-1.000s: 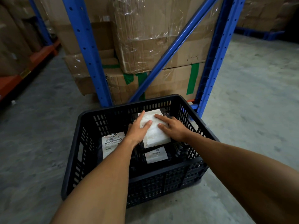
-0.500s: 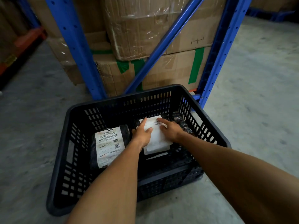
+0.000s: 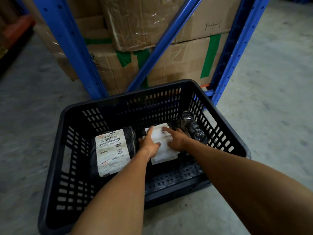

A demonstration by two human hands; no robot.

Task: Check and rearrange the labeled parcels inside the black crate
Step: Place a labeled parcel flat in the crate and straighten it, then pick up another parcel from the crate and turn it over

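Note:
A black slatted crate (image 3: 225, 126) stands on the concrete floor in front of me. Both hands reach into it and press on a white-labelled parcel (image 3: 162, 150) in the middle. My left hand (image 3: 149, 143) grips its left edge, thumb on top. My right hand (image 3: 176, 139) lies on its right side with fingers spread over the label. A black-wrapped parcel with a large barcode label (image 3: 111, 150) lies at the crate's left. A shiny black-wrapped bundle (image 3: 193, 128) rests against the right wall.
Blue rack uprights (image 3: 67, 48) and a diagonal brace (image 3: 162, 44) stand just behind the crate, with stacked cardboard boxes (image 3: 169, 31) taped in green behind them. Grey concrete floor (image 3: 271, 82) stretches to the right and left.
The white-labelled parcel has gone down deeper into the crate with both hands on it. The view has tilted down and drawn closer, so the left parcel's label shows fully.

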